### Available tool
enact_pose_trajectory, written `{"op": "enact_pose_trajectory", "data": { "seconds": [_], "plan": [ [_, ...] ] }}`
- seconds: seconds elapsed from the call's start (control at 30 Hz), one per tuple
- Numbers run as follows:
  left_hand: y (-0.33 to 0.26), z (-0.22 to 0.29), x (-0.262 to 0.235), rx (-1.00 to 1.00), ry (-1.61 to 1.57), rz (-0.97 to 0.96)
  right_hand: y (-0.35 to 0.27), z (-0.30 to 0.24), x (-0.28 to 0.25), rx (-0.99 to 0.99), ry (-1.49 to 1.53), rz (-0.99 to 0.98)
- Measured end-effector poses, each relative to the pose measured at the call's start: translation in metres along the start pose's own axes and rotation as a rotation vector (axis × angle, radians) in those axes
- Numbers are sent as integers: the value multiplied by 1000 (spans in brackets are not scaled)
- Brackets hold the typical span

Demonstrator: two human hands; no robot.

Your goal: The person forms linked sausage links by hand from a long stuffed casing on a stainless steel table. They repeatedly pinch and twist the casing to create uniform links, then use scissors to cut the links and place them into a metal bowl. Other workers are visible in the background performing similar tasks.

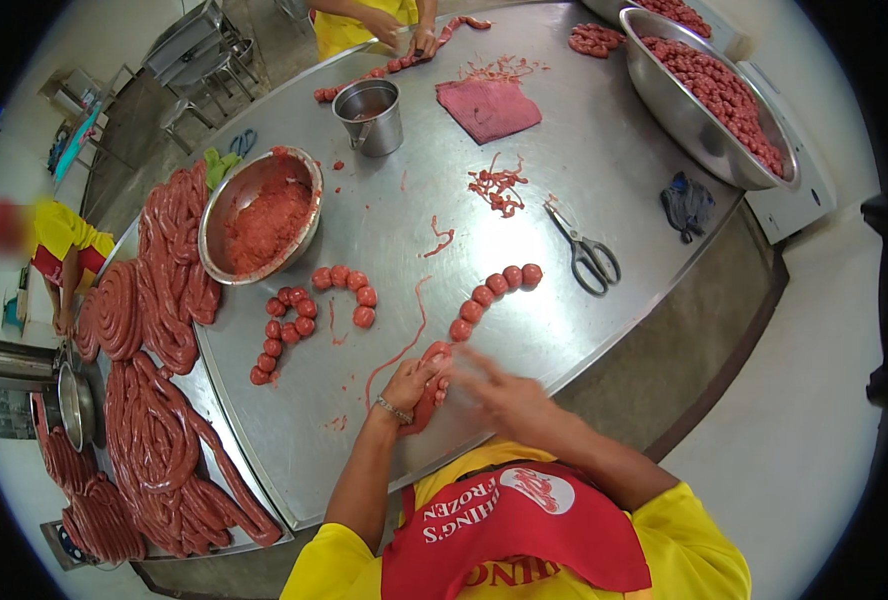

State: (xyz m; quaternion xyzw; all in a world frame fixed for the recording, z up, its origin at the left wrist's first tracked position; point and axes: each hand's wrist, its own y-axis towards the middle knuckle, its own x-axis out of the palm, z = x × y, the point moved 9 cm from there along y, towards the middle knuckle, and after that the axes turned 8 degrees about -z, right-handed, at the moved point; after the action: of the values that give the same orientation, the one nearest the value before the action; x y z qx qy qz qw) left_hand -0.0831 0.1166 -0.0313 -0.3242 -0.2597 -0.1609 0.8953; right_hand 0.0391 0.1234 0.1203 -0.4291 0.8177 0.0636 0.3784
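The left hand (412, 385) is clenched around the end of a red sausage rope (426, 400) at the near edge of the steel table (564, 170), while the right hand (499, 392), blurred, lies over the same spot; I cannot tell whether its fingers are closed. From the hands a chain of tied links (494, 285) curves off toward one o'clock. The filled casing looks soft, damp and slippery, likely to burst if squeezed hard, so it is best pinched at the narrow twists between links. At eleven o'clock lies another curled string of links (299, 315), beyond it a bowl of minced meat (264, 215); scissors (586, 252) rest at two o'clock, and coiled untied sausage (159, 290) piles at nine.
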Motion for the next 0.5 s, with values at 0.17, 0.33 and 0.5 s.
{"op": "enact_pose_trajectory", "data": {
  "seconds": [0.17,0.33,0.5],
  "plan": [
    [-13,-9,4,-48,1,49,-80,65,-50,-170,660,116],
    [-10,-8,8,-59,-48,24,-193,149,-92,-66,1266,650],
    [-5,-13,6,-136,-465,-90,-195,134,33,684,539,-393]
  ]
}}
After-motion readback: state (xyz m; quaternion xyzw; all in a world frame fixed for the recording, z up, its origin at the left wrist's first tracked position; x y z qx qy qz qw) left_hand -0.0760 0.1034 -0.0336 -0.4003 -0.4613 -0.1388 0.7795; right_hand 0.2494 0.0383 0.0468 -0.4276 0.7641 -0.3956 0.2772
